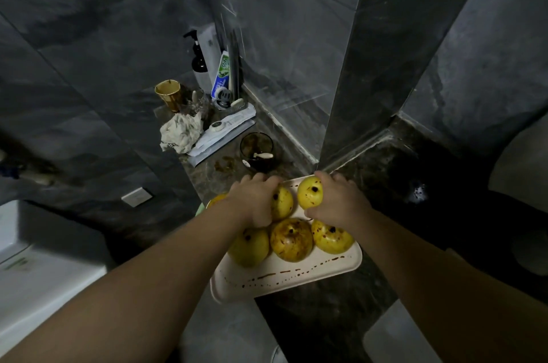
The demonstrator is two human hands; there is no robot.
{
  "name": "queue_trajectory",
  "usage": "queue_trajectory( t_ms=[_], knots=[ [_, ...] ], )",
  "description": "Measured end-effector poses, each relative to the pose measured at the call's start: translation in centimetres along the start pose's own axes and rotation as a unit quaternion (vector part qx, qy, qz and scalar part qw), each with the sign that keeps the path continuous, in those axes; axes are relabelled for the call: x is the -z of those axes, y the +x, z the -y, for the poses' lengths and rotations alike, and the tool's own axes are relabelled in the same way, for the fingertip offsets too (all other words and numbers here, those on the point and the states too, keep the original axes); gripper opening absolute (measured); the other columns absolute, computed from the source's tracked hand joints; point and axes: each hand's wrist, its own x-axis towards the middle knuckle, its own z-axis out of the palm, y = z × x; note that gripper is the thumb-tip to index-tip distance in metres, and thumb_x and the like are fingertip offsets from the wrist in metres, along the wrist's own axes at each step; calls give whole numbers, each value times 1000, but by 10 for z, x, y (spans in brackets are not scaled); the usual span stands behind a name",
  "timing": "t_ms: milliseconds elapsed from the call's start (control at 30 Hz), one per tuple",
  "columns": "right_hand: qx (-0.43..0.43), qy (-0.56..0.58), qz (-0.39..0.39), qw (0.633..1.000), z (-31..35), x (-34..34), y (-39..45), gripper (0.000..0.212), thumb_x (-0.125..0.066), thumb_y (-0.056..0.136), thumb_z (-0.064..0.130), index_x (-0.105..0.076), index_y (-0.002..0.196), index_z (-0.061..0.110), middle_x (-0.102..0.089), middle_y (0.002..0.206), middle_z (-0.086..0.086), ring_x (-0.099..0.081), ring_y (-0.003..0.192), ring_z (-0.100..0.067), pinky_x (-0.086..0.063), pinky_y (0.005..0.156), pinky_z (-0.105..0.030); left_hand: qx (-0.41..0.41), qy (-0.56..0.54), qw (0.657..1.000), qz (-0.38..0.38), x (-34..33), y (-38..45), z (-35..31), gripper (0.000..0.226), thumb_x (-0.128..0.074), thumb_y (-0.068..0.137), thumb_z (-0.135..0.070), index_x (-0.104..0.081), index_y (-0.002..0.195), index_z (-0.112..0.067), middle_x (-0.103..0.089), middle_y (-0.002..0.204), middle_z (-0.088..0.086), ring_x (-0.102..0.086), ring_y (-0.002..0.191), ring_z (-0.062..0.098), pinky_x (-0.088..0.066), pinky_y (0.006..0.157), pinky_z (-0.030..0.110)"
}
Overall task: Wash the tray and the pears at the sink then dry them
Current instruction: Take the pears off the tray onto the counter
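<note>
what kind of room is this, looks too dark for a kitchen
Most likely a bathroom: a toothpaste tube and a pump bottle stand in the corner of a dark tiled ledge, and a white basin sits at the left.

Dim room, dark grey marbled wall tiles [103, 36] meeting at a corner pillar [355, 66]. Dark stone countertop [326, 318]. White socket plate [137, 197] low on left wall.
</note>
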Motion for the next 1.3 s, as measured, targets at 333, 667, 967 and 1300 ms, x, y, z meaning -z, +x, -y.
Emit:
queue_trajectory(
  t_ms=[333,667,967,1300],
  knots=[
    [-1,31,-4,1000,-1,1,8,86,-82,70,46,-36,142,31,-43,140,-8,-46,127,-33,-48,93,-43,-37,-39,998,-12,-2,14,0,101,-89,67,-40,-35,152,-29,-45,135,10,-53,125,37,-48,104,46],
    [-45,134,-64,988,-52,38,7,93,-84,61,47,-36,140,34,-39,134,-8,-47,124,-33,-47,98,-41,-42,-177,977,-114,11,18,-36,102,-89,63,-50,-37,149,-30,-45,136,5,-52,125,30,-49,103,43],
    [-193,178,-121,957,-152,65,0,105,-77,55,55,-29,146,35,-40,141,-13,-46,130,-39,-42,104,-44,-108,-191,970,-106,35,84,-150,99,-90,65,-39,-39,149,-25,-47,135,8,-52,124,32,-48,103,38],
    [-248,188,-188,932,-211,55,11,94,-83,63,47,-39,143,30,-45,138,-16,-47,128,-41,-43,103,-43,-125,-139,980,-72,46,171,-230,100,-91,65,-37,-39,149,-20,-46,135,13,-55,122,39,-48,106,47]
  ],
)
